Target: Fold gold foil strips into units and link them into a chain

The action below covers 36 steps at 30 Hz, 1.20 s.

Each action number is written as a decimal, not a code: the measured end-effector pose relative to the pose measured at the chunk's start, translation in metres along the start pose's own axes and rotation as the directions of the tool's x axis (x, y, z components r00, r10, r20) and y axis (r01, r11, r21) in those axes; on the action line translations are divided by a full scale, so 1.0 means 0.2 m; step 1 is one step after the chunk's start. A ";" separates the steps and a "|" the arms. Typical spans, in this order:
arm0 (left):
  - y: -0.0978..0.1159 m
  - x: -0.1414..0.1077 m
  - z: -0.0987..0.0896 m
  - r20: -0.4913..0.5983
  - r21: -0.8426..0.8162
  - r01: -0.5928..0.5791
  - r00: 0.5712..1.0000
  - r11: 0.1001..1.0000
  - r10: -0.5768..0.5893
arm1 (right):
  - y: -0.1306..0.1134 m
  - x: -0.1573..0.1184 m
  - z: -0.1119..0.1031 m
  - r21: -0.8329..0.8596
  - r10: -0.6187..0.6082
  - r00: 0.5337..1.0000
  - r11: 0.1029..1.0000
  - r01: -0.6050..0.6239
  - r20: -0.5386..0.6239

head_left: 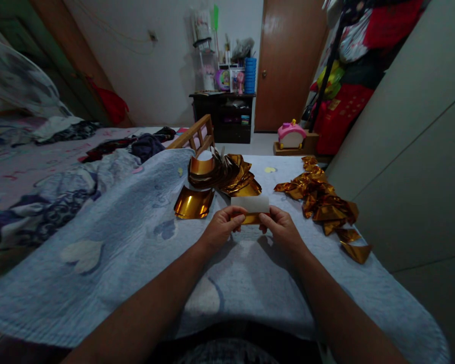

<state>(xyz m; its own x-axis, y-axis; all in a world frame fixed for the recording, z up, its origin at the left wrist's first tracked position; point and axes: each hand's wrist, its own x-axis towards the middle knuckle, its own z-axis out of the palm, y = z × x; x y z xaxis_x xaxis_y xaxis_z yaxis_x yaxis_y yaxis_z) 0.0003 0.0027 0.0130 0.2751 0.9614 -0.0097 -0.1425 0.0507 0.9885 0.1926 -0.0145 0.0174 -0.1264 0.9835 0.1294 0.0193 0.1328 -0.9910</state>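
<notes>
So the sheet [250, 203] is whitish one side, shiny gold the other, the stack [193, 203] and heap [328, 199] are orangey gold, and the cloth [246, 268] is light blue with hearts.

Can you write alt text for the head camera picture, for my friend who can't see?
A person's left hand and right hand hold a partly folded gold-and-white foil sheet above a blue heart-patterned cloth. Beyond it lie curved gold foil sheets; crinkled gold foil pieces are heaped on the right.
</notes>
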 end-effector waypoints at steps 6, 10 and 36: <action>-0.01 0.01 0.00 -0.014 -0.082 -0.011 1.000 0.997 0.010 | -0.01 0.00 -0.01 -0.056 0.007 1.000 0.998 -0.008 -0.016; -0.02 0.01 0.00 -0.030 -0.098 0.009 0.999 0.995 -0.012 | -0.02 -0.01 0.00 -0.051 0.002 1.000 0.999 -0.002 -0.001; -0.01 0.01 0.00 -0.011 -0.050 0.013 1.000 0.999 -0.013 | 0.00 0.00 -0.01 -0.088 0.013 1.000 0.996 -0.013 -0.007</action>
<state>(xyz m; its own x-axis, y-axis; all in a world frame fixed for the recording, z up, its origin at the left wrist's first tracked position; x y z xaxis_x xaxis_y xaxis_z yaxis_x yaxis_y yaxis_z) 0.0006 0.0043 0.0103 0.2668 0.9634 -0.0246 -0.1858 0.0764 0.9796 0.1948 -0.0151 0.0170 -0.1187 0.9860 0.1168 0.1080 0.1298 -0.9856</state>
